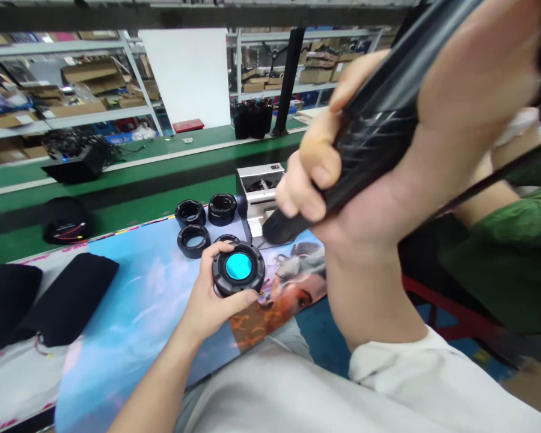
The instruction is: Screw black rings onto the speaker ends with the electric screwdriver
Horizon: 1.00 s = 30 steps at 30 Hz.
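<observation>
My left hand point(210, 300) grips a round black housing point(217, 278) by its rim, fingers on the far side and thumb on the near side. A shiny cyan disc point(238, 266) fills its middle. Raised close to the camera, my right hand point(365, 162) wraps around a thick black electric screwdriver point(374, 141). Its narrow end slants down to the left, above and to the right of the housing, apart from it. Beyond my left hand stand several black rings point(193, 240), one partly hidden behind the housing. A silver screw feeder point(256, 180) sits behind the screwdriver's lower end.
A colourful printed mat point(135, 288) covers the bench in front of me. Black padded pieces point(74, 294) lie at the left, with a dark round part point(65, 219) behind them. A green conveyor point(157, 174) runs across the back. Another person's green sleeve point(518, 228) is at the right.
</observation>
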Tool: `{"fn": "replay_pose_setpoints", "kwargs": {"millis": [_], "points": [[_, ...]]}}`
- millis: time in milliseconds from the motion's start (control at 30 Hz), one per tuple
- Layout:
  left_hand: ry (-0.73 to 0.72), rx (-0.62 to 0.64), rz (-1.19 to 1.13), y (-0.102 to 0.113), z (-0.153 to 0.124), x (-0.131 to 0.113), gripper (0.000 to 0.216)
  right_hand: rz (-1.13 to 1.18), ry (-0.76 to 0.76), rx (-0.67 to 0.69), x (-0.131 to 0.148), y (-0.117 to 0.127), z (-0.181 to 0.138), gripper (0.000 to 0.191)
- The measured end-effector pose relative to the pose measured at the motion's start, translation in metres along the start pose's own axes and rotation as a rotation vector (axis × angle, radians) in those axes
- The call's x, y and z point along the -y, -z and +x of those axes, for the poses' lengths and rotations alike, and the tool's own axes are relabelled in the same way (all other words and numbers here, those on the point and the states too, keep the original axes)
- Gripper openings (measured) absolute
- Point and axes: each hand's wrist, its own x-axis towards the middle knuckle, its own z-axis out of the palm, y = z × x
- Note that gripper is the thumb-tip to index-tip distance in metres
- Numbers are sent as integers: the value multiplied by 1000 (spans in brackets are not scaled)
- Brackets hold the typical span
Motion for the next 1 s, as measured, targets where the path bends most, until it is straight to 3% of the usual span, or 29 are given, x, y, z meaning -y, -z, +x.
{"fn": "replay_pose_setpoints", "kwargs": {"millis": [67,100,233,433,600,733,800,867,1000], "points": [[-25,17,10,0,-1,0,76,79,306,-227,-27,23,16,49],[-29,17,15,0,-1,0,75,36,337,-258,-43,33,23,51],[-39,7,46,3,-3,4,72,-50,193,-286,-92,55,34,56],[-42,16,44,4,-6,6,75,-3,125,-288,-107,58,23,46],[-48,-1,40,3,-7,6,73,24,-1,-227,-96,59,20,57],[-28,10,41,3,-6,4,78,166,155,-280,-53,34,18,51],[-6,15,46,2,-5,1,89,183,129,-54,-28,14,18,60],[36,9,40,1,-4,-2,99,169,56,31,-12,-5,19,64],[126,33,-23,-2,-5,-8,96,122,-73,282,-13,-27,26,71]]}}
